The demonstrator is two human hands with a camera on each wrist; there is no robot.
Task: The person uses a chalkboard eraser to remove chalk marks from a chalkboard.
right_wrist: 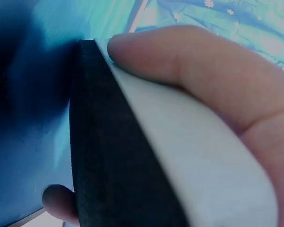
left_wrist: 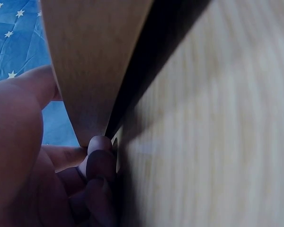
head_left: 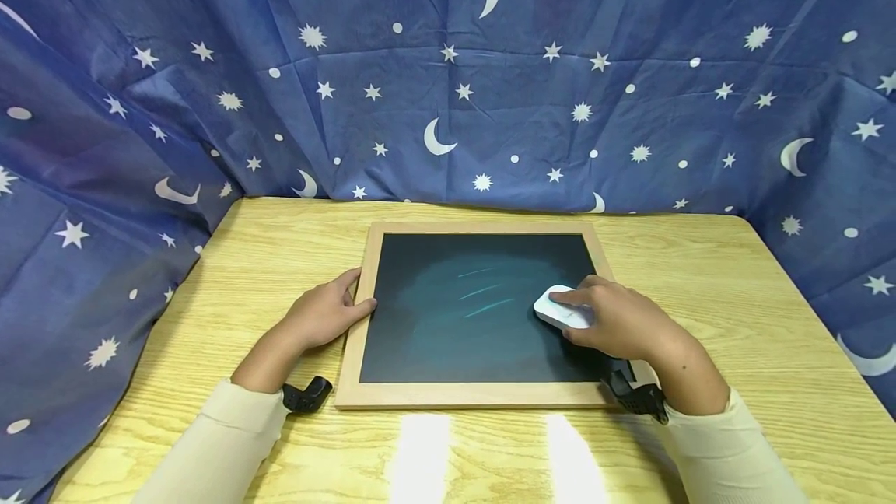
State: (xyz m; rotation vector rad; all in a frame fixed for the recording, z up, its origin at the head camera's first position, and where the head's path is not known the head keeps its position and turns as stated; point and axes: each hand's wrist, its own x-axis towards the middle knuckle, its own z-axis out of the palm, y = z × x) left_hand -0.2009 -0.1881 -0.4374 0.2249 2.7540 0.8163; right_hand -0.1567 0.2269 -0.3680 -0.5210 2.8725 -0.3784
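Note:
A small chalkboard (head_left: 448, 348) with a pale wooden frame lies on the table, smeared with chalk haze and a few short teal strokes near its middle. My left hand (head_left: 325, 313) grips the frame's left side, thumb on top; in the left wrist view its fingertips (left_wrist: 100, 161) curl at the frame's lower edge. My right hand (head_left: 623, 321) holds a white-backed eraser (head_left: 560, 308) on the right part of the board. In the right wrist view, the eraser's dark felt (right_wrist: 118, 156) faces the board, and one finger presses along its white back.
The light wood-grain table (head_left: 280, 236) extends around the board on all sides. A blue curtain (head_left: 518, 123) with white moons and stars hangs behind it and along both sides. Two bright light patches (head_left: 423, 449) fall on the table's near part.

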